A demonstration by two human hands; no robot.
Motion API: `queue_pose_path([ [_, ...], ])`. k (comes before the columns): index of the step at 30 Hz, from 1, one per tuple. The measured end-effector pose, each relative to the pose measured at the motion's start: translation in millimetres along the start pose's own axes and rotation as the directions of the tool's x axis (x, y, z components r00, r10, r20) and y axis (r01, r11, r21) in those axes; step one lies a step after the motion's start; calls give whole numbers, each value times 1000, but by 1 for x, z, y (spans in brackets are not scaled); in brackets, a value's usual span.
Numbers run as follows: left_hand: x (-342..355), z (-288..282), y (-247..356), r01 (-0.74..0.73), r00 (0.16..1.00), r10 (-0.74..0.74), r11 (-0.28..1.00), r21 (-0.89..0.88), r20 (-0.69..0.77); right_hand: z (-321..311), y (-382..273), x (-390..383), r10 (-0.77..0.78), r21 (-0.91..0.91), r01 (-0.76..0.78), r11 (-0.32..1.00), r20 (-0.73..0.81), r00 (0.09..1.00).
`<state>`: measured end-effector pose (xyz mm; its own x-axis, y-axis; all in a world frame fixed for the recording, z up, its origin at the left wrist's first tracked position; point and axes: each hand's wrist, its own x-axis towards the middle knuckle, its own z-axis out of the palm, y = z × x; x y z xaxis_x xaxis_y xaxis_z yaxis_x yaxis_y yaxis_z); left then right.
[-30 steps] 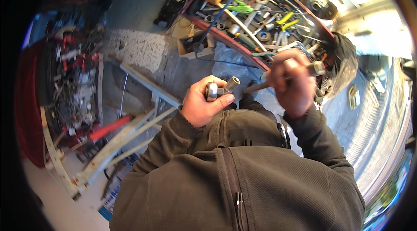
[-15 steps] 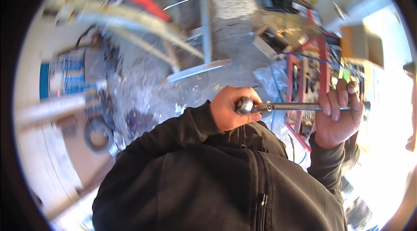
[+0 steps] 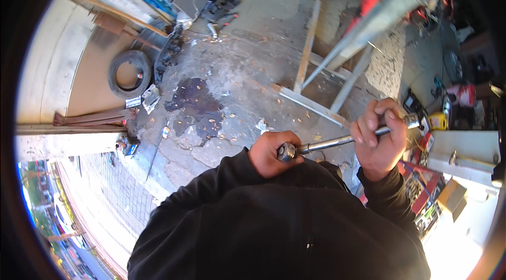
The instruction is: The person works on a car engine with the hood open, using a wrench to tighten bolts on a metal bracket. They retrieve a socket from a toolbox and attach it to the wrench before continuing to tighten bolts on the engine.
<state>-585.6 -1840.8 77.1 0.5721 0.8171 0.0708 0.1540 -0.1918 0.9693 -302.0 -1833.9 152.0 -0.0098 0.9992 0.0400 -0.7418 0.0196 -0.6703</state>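
Note:
A long chrome socket wrench (image 3: 331,143) spans the space in front of my dark jacket, its right end tilted up. My left hand (image 3: 268,154) is closed around its left end, where a round metal head shows beside the thumb. My right hand (image 3: 380,140) grips the shaft near the other end, with fingers curled over it and the shiny tip sticking out past them. Part of the head is hidden in my left palm.
A metal frame stand (image 3: 316,105) rises ahead on the stained concrete floor (image 3: 242,90). At left, a tyre (image 3: 129,73) leans against a board, near a bright doorway onto paving (image 3: 113,188). At right are a red rack (image 3: 426,193), a cardboard box (image 3: 452,198) and a yellow container (image 3: 437,121).
My view has turned left, bringing the tyre and doorway further in and shifting the stand rightward. Both hands keep their grip on the socket wrench, which now slants upward to the right.

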Motion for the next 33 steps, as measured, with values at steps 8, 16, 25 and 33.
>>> queue_pose_path([
  [8, 23, -142, -72, 187, 945, -185, 982, -18, -269, 62, 39, 170, 324, -735, -217, 642, 3, 946],
  [16, 120, -296, -123, 276, 849, -256, 961, -26, -462, 109, 111, 406, 270, -815, 47, 577, 245, 931],
  [25, 277, -455, -162, 229, 841, -283, 958, -170, -461, 174, 139, 623, 221, -658, 124, 743, 415, 883],
  [33, 490, -609, -246, 122, 949, -143, 988, -91, -280, 169, 108, 805, -209, -803, 224, 552, 126, 970],
])
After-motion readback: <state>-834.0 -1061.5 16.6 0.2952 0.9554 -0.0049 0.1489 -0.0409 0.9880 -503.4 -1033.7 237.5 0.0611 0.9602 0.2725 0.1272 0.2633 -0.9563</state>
